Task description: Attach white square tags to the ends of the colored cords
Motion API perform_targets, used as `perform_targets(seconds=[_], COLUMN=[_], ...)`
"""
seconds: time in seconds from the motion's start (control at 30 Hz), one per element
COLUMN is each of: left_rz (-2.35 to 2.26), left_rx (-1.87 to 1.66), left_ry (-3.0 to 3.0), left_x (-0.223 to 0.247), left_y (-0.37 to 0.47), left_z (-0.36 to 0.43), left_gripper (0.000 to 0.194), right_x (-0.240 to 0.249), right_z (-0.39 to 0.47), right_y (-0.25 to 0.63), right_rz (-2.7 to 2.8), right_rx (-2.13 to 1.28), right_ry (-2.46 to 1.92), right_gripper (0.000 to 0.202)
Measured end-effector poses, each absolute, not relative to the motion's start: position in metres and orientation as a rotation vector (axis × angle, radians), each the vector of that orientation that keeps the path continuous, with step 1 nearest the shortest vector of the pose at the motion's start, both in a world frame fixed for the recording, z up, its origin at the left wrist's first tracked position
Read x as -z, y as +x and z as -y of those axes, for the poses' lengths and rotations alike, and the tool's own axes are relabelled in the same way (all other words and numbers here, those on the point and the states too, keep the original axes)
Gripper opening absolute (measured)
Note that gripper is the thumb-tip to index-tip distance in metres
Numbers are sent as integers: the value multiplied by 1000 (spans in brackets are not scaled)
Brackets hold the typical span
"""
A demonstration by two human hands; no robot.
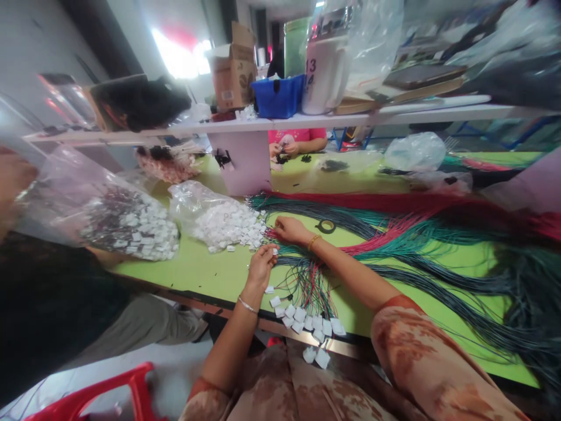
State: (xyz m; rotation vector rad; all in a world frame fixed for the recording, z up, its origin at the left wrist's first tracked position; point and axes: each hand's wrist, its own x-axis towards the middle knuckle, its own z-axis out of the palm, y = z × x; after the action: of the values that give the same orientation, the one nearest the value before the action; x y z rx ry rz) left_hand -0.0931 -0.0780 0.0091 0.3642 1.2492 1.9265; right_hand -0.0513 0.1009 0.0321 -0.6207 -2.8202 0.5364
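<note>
My left hand [262,264] is closed on a small white connector [274,252] near the table's middle. Just beyond it, my right hand [289,230] has its fingers pressed together at the ends of the red wires [372,241]; what lies between the fingertips is too small to make out. Loose white connectors [232,225] spill from a clear bag left of both hands. Green wires [421,233] and dark wires [456,282] run off to the right. Wired white connectors [300,314] hang in a cluster at the table's front edge.
A roll of black tape [325,225] lies beyond my right forearm. Another clear bag of white connectors [140,234] stands at left, beside a seated person [56,304]. A shelf [245,124] holding a blue bin [278,97] crosses the back. A red stool [140,389] is lower left.
</note>
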Motion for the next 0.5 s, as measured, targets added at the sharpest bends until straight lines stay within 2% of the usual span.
perform_targets(seconds=[0.1, 0.23, 0.5], left_rz=[-1243, -1242, -1148], left_rx=[-1930, -1934, -1973], left_ry=[350, 321, 316], left_x=[-9, -8, -9], left_y=[-93, -94, -95], left_z=[79, 82, 80], left_gripper=[24, 24, 19], right_x=[-28, -25, -40], right_z=[-96, -94, -76], right_y=[-61, -64, -32], right_rz=[2837, 2656, 2281], right_rx=[-560, -673, -1250], right_ry=[-610, -677, -455], right_gripper=[17, 18, 17])
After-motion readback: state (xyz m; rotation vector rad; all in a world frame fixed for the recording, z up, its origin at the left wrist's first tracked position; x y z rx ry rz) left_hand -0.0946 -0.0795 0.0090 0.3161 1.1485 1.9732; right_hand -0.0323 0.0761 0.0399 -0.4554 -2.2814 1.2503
